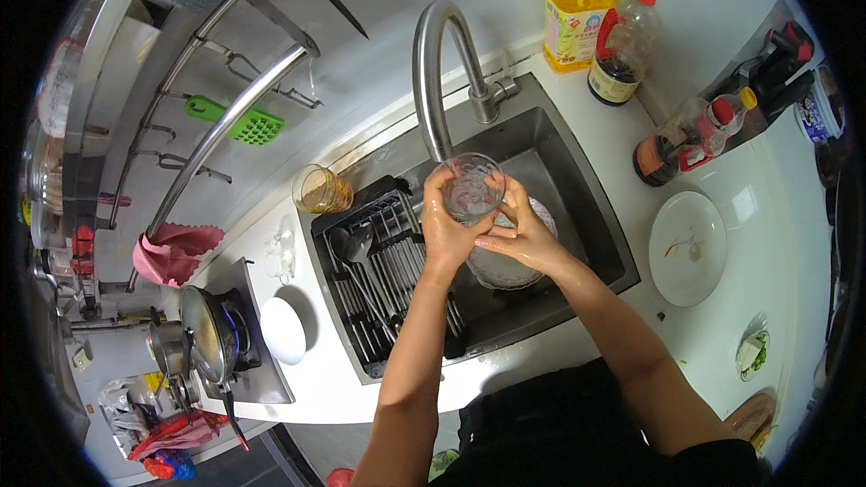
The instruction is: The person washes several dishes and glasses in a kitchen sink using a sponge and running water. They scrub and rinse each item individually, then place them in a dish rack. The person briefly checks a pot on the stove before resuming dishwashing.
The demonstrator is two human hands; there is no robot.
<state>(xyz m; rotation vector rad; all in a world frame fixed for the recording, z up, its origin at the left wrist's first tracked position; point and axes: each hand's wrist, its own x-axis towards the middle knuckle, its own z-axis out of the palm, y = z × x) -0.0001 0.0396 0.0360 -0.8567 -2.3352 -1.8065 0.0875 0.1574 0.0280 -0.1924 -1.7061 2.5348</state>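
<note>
My left hand point(450, 230) and my right hand point(531, 230) both hold a clear glass bowl point(473, 186), wet and tilted, under the spout of the steel faucet point(436, 81). Water runs from the spout into it. Below my hands, a patterned plate point(504, 270) lies in the dark sink point(575, 216), partly hidden by my hands. To the left, a black dish rack point(375, 267) over the sink carries a ladle and a spoon-like utensil point(362, 243).
A glass jar point(323, 189) stands behind the rack. On the left are a white bowl point(283, 330) and a lidded pan point(206, 335) on the stove. A used white plate point(688, 249), sauce bottles point(619, 47) and a yellow soap bottle point(576, 24) stand right of the sink.
</note>
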